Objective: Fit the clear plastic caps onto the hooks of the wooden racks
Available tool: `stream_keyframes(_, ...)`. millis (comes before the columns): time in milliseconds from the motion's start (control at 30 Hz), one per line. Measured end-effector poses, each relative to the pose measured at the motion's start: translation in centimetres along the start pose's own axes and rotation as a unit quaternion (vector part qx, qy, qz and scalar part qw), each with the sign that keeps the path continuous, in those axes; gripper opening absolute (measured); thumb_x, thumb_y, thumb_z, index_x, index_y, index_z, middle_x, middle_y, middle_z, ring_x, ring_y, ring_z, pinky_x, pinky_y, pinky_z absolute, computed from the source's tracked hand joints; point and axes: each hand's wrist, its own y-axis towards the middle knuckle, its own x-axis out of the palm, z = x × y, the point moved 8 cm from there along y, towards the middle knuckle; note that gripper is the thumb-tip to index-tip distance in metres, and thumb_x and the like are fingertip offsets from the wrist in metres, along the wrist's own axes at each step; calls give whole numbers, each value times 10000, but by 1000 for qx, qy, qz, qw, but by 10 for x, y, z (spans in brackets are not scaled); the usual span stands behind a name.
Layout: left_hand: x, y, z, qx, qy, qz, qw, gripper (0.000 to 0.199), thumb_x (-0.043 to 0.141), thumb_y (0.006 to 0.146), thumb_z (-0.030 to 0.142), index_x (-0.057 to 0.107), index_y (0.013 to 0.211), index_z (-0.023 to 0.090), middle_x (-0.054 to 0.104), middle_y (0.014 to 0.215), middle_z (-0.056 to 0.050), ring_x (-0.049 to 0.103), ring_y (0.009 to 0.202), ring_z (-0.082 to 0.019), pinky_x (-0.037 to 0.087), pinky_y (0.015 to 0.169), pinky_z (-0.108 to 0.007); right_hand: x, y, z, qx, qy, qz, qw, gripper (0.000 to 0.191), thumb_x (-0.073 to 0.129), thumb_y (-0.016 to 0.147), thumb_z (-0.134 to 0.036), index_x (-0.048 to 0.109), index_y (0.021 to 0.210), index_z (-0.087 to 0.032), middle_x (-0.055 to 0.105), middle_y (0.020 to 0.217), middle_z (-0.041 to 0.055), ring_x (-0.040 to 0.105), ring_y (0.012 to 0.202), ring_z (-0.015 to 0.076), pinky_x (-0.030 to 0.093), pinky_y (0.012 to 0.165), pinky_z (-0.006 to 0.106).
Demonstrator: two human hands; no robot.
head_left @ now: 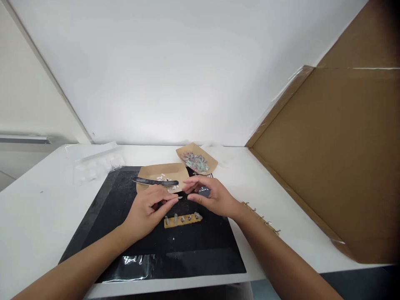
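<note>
My left hand (150, 208) is closed in a pinch on a small pale nail tip (179, 198), which points right. Facing it, my right hand (214, 195) has thumb and fingers curved and apart. Between them shows a dark round thing (204, 191) with white marks; whether it touches the palm I cannot tell. Below the hands lies a wooden strip (178, 223) with several clear nail tips standing on it. Just beyond my left hand, a black nail file (155, 182) rests across a cardboard tray (150, 170) holding small white bits.
A second cardboard tray (212, 163) at the back holds many coloured nail tips. Clear plastic packaging (98, 163) lies back left. Another pegged strip (262, 218) is partly under my right forearm. A black mat (140, 254) covers the table's middle; a cardboard panel (337, 158) stands right.
</note>
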Motion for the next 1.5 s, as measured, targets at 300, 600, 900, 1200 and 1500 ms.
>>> stream_keyframes(300, 4, -2, 24, 122, -3, -36, 992, 91, 708, 971, 162, 784, 982, 211, 745, 848, -39, 662, 773, -166, 550, 720, -310, 24, -8, -17, -31, 45, -11, 998, 141, 780, 933, -369, 807, 1047, -292, 808, 890, 21, 761, 860, 211, 602, 811, 353)
stream_keyframes(600, -21, 14, -18, 99, 234, -21, 967, 129, 638, 1019, 235, 763, 1042, 207, 753, 974, -73, 647, 913, -228, 517, 872, -387, -45, -10, -10, 11, -86, 175, 981, 175, 678, 1000, -406, 723, 934, -250, 743, 808, 25, 715, 735, 200, 566, 705, 349)
stream_keyframes(900, -43, 21, -80, -14, 389, -62, 919, 262, 609, 1020, 413, 773, 1137, 246, 743, 1196, -98, 559, 1170, -358, 304, 1079, -611, -81, -18, 5, 59, -127, 281, 949, 255, 685, 986, -466, 666, 921, -220, 747, 756, 17, 738, 690, 195, 548, 662, 306)
stream_keyframes(1200, -19, 15, -76, -19, 320, -199, 926, 343, 542, 1043, 452, 729, 1254, 258, 718, 1262, -96, 539, 1254, -330, 350, 1115, -547, -71, -14, 11, 91, -198, 209, 953, 186, 689, 989, -410, 704, 914, -240, 769, 771, 5, 738, 687, 197, 525, 633, 305)
stream_keyframes(1500, -17, 13, -69, 18, 350, -178, 919, 218, 577, 1034, 297, 713, 1197, 246, 723, 1086, -74, 566, 1065, -302, 350, 1051, -552, -58, -9, 13, 72, -262, 156, 950, 148, 665, 1009, -350, 700, 915, -240, 773, 863, 13, 732, 782, 213, 515, 691, 321)
